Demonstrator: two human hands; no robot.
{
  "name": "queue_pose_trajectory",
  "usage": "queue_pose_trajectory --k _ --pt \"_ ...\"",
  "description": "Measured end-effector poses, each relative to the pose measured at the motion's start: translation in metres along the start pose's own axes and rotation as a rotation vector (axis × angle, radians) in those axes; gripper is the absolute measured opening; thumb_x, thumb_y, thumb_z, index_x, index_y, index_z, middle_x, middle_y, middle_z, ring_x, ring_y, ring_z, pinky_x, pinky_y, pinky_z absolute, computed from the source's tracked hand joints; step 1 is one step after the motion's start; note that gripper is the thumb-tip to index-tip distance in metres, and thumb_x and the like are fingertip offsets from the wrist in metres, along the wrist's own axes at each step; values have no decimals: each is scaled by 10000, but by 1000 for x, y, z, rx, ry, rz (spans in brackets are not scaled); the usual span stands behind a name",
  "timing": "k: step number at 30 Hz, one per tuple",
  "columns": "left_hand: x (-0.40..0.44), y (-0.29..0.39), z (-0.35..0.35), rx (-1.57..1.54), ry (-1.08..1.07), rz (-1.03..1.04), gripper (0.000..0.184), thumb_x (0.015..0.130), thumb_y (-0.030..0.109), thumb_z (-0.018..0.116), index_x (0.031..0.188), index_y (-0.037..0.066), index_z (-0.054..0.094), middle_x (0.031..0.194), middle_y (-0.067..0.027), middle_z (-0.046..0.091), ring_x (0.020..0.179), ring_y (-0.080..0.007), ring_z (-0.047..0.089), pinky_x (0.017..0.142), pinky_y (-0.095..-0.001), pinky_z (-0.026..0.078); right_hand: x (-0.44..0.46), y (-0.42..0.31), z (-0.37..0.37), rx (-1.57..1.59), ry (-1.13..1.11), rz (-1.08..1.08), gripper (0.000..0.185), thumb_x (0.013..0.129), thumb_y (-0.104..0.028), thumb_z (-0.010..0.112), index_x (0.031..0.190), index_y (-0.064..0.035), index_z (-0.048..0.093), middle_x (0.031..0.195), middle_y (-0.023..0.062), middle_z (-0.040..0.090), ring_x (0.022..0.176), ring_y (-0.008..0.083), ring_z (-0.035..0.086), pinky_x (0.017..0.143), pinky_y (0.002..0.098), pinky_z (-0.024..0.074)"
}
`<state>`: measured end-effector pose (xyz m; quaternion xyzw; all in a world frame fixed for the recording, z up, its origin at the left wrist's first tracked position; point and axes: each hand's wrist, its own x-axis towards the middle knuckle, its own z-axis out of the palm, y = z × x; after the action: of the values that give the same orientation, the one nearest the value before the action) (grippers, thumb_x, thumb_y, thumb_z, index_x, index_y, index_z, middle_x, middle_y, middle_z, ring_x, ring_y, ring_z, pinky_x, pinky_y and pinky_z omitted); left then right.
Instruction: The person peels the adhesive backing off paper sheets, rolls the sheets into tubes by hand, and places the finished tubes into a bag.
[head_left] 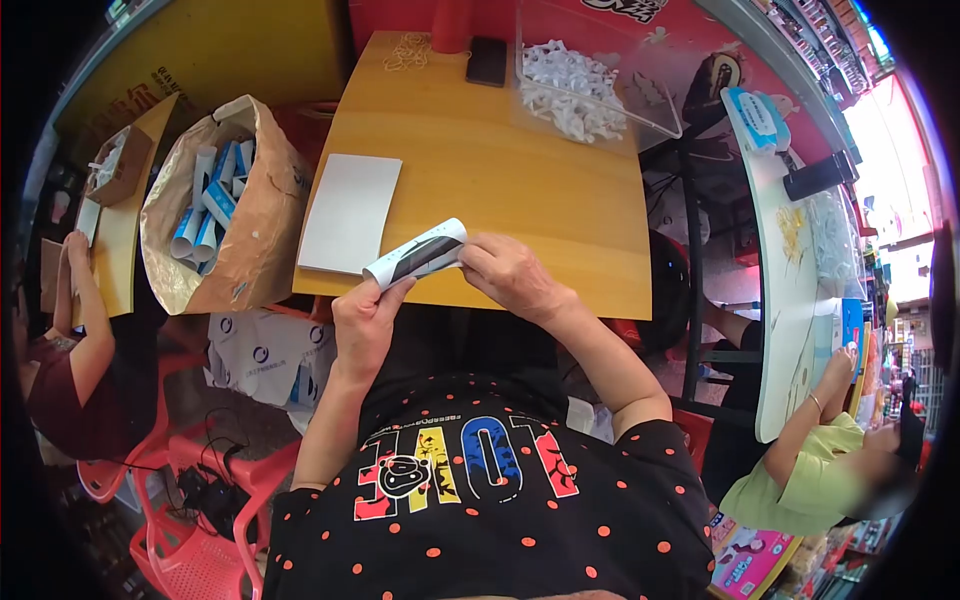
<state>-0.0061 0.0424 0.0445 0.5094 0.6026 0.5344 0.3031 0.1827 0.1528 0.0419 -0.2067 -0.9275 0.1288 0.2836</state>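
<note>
A rolled printed sheet of paper point(418, 256), white with dark and pale blue areas, is held slanting above the front of the wooden table. My left hand point(364, 322) is closed on its lower left end, thumb along the near side. At the upper right end, my right hand point(512, 276) has its fingers curled and pinching the roll's edge. Whether anything small is also between those fingers is hidden. A stack of white sheets point(350, 212) lies flat on the table just left of the roll.
Left of the table stands a large brown paper bag point(262, 245) with several rolled sheets inside. At the back are rubber bands point(408, 52), a dark phone point(487, 62) and a clear bin point(660, 125) of white pieces. Other people sit at tables on both sides, near a red chair point(215, 550).
</note>
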Motion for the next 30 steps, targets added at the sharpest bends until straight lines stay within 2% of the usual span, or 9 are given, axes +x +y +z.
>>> queue_pose_trajectory --k 9,11,14,18,19,21,22,25,30 --pt "3 12 12 71 52 26 225 853 43 634 1062 -40 637 807 -1 650 755 -35 528 685 -204 453 -1 7 -3 1 69 -29 150 737 23 621 837 -25 520 821 129 552 753 296 566 647 363 475" --pt "4 13 15 69 87 58 203 839 61 649 1016 -37 642 826 -150 681 711 -79 602 647 -237 480 -2 8 -5 6 64 -28 148 737 26 618 836 -24 519 823 130 553 754 295 566 652 362 476" --pt "3 8 17 73 103 54 203 834 65 655 1011 -32 643 808 -167 669 692 -77 598 633 -240 477 0 7 -6 28 32 1 140 741 24 612 837 -24 522 831 132 554 757 303 565 659 365 474" --pt "4 9 17 125 128 96 173 831 83 662 956 -34 650 673 -179 603 535 -73 499 507 -256 426 3 6 -5 59 -15 14 152 735 31 618 844 -26 527 834 134 546 765 306 558 665 373 472" --pt "4 7 17 132 137 78 173 831 83 662 956 -34 650 673 -179 603 535 -73 499 507 -256 426 3 7 -4 48 -12 21 158 731 37 620 845 -25 529 833 134 546 765 305 557 664 371 472" --pt "3 4 17 145 125 102 165 828 86 665 941 -35 652 668 -182 600 515 -95 513 493 -260 417 3 8 -2 38 -27 54 171 724 46 629 856 -21 543 846 130 552 769 301 563 661 364 477" --pt "4 2 17 152 132 118 159 827 84 664 935 -32 654 688 -190 612 524 -133 564 503 -264 434 2 8 0 51 -37 52 171 724 46 629 856 -21 543 846 130 552 769 301 563 661 364 477" --pt "4 6 19 131 153 133 160 824 84 664 940 -27 656 718 -194 624 554 -180 611 520 -270 455 1 12 4 74 100 34 191 728 44 639 892 -20 563 876 123 574 788 288 587 662 353 489" --pt "7 6 22 140 145 141 161 818 85 668 936 -23 656 737 -190 630 578 -228 628 529 -287 467 -1 13 5 81 103 77 198 720 41 651 887 -26 568 861 116 575 773 279 589 658 347 487"
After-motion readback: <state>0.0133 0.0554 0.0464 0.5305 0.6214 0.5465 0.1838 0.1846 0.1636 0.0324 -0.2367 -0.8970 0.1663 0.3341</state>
